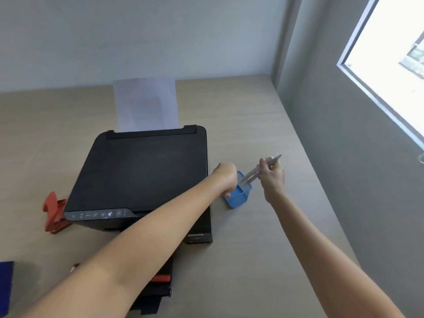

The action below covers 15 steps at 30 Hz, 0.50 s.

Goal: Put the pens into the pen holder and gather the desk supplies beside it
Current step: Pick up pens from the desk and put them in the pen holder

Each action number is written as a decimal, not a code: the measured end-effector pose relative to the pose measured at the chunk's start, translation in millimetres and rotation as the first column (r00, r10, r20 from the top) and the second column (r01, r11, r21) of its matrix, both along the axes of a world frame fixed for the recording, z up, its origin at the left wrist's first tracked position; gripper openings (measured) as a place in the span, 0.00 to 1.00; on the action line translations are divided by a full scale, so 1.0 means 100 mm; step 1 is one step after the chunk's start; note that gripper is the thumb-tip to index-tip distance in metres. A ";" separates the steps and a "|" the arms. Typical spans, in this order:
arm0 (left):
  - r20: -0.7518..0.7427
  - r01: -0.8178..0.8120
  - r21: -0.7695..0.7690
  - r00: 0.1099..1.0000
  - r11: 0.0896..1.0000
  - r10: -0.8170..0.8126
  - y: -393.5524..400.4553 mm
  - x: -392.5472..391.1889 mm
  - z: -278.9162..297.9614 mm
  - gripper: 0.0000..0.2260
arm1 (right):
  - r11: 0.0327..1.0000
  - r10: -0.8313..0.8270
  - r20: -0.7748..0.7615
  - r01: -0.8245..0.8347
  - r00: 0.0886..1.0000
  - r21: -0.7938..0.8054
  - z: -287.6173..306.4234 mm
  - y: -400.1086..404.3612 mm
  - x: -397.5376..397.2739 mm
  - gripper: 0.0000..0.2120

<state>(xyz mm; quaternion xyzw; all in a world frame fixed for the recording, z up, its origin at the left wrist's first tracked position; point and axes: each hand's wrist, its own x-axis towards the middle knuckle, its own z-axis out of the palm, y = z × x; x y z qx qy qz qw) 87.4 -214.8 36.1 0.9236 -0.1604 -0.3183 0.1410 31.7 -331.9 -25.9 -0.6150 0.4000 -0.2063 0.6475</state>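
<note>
A blue mesh pen holder (239, 197) stands on the desk just right of the printer. My left hand (226, 177) grips its left side, with a fingertip showing below its rim. My right hand (271, 177) holds pale grey pens (254, 172) slanted over the holder, their lower ends inside its opening and their upper ends sticking out past my fingers. How many pens there are is unclear. A red-tipped pen (74, 268) lies at the lower left, mostly hidden by my left forearm.
A black printer (142, 173) with paper (145, 104) in its rear feed fills the desk's middle. A red stapler-like object (55, 213) lies at the printer's left. A dark blue item (5, 285) sits at the left edge. The grey wall and a window are to the right.
</note>
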 end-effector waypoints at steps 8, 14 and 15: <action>0.062 0.120 0.179 0.989 0.976 -0.133 -0.27 0.26 -0.30 0.10 | 0.960 0.088 -0.332 -0.169 0.939 -0.224 -0.33 0.04 0.17 0.09; 0.199 0.282 0.187 0.927 0.941 -0.318 -0.22 0.29 -0.31 0.09 | 0.934 0.143 -0.405 -0.259 0.903 -0.247 -0.45 0.06 0.03 0.08; 0.213 0.306 0.170 0.917 0.937 -0.338 -0.19 0.28 -0.25 0.09 | 0.931 0.160 -0.394 -0.271 0.905 -0.245 -0.46 0.06 -0.01 0.09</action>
